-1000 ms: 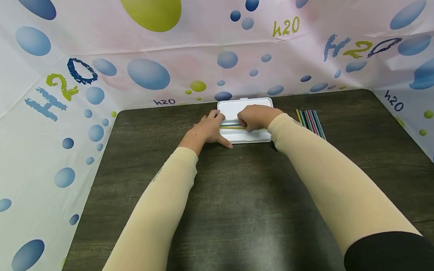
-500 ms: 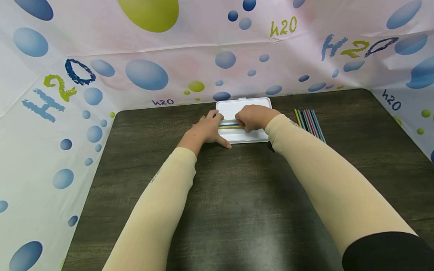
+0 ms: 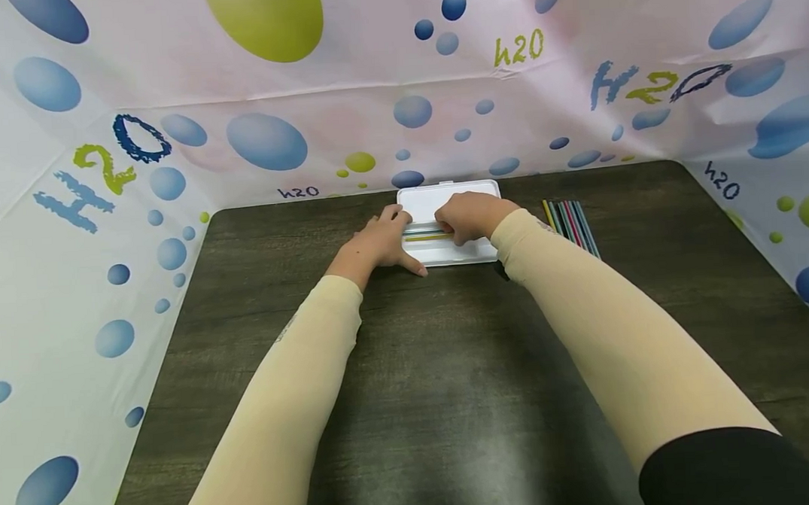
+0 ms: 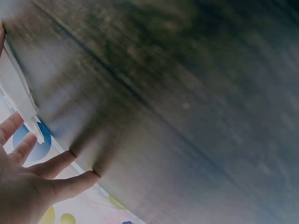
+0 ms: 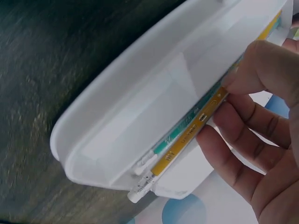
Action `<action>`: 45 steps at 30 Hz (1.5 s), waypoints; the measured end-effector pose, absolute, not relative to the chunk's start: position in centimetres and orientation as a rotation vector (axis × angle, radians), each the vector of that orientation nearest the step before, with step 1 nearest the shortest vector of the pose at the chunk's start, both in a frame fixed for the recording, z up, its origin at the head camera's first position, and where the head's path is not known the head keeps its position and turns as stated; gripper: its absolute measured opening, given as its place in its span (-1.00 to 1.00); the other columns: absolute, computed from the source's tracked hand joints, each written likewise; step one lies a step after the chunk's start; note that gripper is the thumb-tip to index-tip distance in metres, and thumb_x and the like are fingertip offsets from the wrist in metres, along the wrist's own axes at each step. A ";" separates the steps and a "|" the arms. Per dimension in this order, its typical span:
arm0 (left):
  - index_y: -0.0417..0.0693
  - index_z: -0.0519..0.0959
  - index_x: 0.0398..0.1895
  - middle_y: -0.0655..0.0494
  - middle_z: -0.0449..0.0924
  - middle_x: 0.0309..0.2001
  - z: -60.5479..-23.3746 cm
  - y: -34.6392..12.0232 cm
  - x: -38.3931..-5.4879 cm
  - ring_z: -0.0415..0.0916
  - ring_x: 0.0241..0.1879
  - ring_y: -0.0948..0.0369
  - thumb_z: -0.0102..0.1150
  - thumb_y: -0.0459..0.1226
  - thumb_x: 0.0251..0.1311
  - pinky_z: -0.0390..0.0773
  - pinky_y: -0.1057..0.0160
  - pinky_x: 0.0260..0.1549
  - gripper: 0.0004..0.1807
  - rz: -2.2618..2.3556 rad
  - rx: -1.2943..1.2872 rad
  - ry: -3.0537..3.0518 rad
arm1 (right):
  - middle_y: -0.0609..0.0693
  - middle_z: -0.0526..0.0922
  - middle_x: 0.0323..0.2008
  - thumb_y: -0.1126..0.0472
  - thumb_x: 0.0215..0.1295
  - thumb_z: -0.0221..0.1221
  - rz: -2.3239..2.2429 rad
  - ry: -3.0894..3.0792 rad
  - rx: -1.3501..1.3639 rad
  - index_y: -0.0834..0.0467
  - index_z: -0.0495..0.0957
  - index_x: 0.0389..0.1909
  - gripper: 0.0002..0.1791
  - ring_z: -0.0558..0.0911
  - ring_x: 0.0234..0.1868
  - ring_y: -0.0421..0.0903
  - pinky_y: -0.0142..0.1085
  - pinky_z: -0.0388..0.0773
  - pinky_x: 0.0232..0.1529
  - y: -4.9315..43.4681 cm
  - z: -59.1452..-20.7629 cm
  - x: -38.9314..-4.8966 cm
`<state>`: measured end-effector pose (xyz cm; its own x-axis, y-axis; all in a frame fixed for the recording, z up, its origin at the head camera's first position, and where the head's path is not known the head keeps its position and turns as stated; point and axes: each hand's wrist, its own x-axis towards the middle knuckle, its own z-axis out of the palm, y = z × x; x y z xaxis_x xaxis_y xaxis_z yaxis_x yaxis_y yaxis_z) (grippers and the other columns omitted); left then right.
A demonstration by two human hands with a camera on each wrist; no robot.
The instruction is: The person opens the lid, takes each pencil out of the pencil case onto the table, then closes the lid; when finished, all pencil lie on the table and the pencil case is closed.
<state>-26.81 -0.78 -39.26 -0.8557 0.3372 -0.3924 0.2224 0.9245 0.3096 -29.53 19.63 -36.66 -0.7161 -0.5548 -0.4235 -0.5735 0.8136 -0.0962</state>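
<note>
An open white pencil case (image 3: 455,255) lies at the far side of the table, its lid (image 3: 419,201) folded back toward the wall. My right hand (image 3: 474,217) is over the case and pinches a yellow pencil (image 5: 184,139) between thumb and fingers; the pencil's white eraser end sticks out past the case's end in the right wrist view. Beside it lies a green pencil (image 5: 174,134), partly hidden by the fingers. With fingers spread, my left hand (image 3: 377,242) rests at the left end of the case, thumb near the front corner.
Several coloured pencils (image 3: 571,226) lie side by side on the dark wooden table (image 3: 437,371), to the right of the case. A white sheet (image 3: 345,134) with blue and green bubbles hangs behind the table and along both sides.
The head view has shifted slightly. Both hands, the case and the loose pencils keep nearly the same places relative to each other.
</note>
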 end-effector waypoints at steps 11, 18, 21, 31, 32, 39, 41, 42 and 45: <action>0.13 0.13 0.69 0.03 -0.23 0.77 -39.5 -1.2 -26.8 -0.02 0.71 -0.23 0.62 0.27 0.01 0.17 -0.50 0.54 0.25 0.349 0.375 2.639 | 0.06 0.69 -0.20 0.31 0.41 0.33 0.106 2.562 -0.768 0.14 0.60 -0.20 -0.92 0.55 -0.23 -0.02 -0.14 0.54 -0.12 20.0 -35.1 -29.3; 0.14 0.14 0.68 0.03 -0.22 0.77 -39.4 -1.1 -26.9 -0.02 0.71 -0.23 0.63 0.26 0.01 0.16 -0.51 0.54 0.24 0.357 0.376 2.637 | 0.04 0.67 -0.23 0.35 0.41 0.28 0.086 2.555 -0.721 0.14 0.59 -0.23 -0.93 0.53 -0.25 -0.04 -0.16 0.51 -0.16 20.6 -34.6 -29.4; 0.14 0.14 0.69 0.03 -0.22 0.77 -39.4 -1.0 -26.9 -0.02 0.71 -0.23 0.62 0.26 0.01 0.15 -0.52 0.55 0.24 0.353 0.376 2.638 | 0.06 0.67 -0.22 0.35 0.39 0.27 0.021 2.574 -0.704 0.15 0.59 -0.23 -0.94 0.54 -0.24 -0.03 -0.16 0.52 -0.16 21.1 -34.2 -29.4; 0.15 0.11 0.70 0.04 -0.27 0.78 -39.7 -1.1 -26.8 -0.07 0.72 -0.24 0.61 0.25 0.04 0.10 -0.53 0.56 0.25 0.377 0.391 2.616 | 0.04 0.53 -0.46 0.35 0.33 0.17 -0.045 2.591 -0.400 0.29 0.64 -0.35 -0.89 0.47 -0.46 -0.04 -0.26 0.42 -0.43 23.2 -32.4 -29.8; 0.15 0.11 0.70 0.04 -0.28 0.78 -39.8 -1.2 -26.7 -0.08 0.72 -0.24 0.61 0.25 0.03 0.10 -0.53 0.56 0.25 0.382 0.393 2.615 | 0.07 0.54 -0.45 0.36 0.32 0.16 -0.046 2.597 -0.360 0.31 0.65 -0.33 -0.88 0.46 -0.46 -0.04 -0.27 0.40 -0.44 23.4 -32.2 -29.8; 0.15 0.11 0.71 0.03 -0.31 0.78 -39.7 -1.2 -26.7 -0.10 0.73 -0.26 0.61 0.25 0.04 0.10 -0.54 0.55 0.25 0.394 0.406 2.614 | 0.12 0.58 -0.35 0.36 0.31 0.11 -0.038 2.605 -0.141 0.34 0.66 -0.21 -0.81 0.48 -0.44 -0.02 -0.29 0.44 -0.46 25.6 -32.0 -30.2; 0.15 0.11 0.71 0.03 -0.30 0.78 -39.7 -1.2 -26.7 -0.10 0.73 -0.25 0.61 0.25 0.04 0.10 -0.54 0.56 0.25 0.392 0.409 2.616 | 0.09 0.55 -0.38 0.36 0.29 0.10 -0.025 2.608 -0.093 0.31 0.67 -0.27 -0.82 0.47 -0.45 -0.03 -0.29 0.45 -0.47 26.4 -32.2 -30.3; 0.15 0.11 0.71 0.03 -0.30 0.78 -39.7 -1.2 -26.7 -0.10 0.73 -0.25 0.61 0.25 0.04 0.10 -0.53 0.56 0.25 0.390 0.408 2.616 | 0.11 0.56 -0.36 0.36 0.28 0.10 -0.034 2.615 -0.076 0.32 0.67 -0.27 -0.82 0.49 -0.41 0.01 -0.27 0.47 -0.44 26.9 -32.3 -30.2; 0.15 0.10 0.71 0.03 -0.30 0.78 -39.8 -1.1 -26.6 -0.12 0.73 -0.25 0.60 0.25 0.04 0.10 -0.53 0.56 0.25 0.385 0.409 2.615 | 0.18 0.59 -0.26 0.34 0.30 0.13 -0.073 2.644 -0.029 0.35 0.68 -0.25 -0.82 0.54 -0.27 0.11 -0.20 0.55 -0.35 28.7 -33.1 -30.0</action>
<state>-26.60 -1.11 -39.83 -0.8485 0.3478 -0.3989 0.2181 0.9165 0.3353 -29.98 28.65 -33.08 -0.8791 -0.0336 -0.4755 -0.0071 0.9983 -0.0573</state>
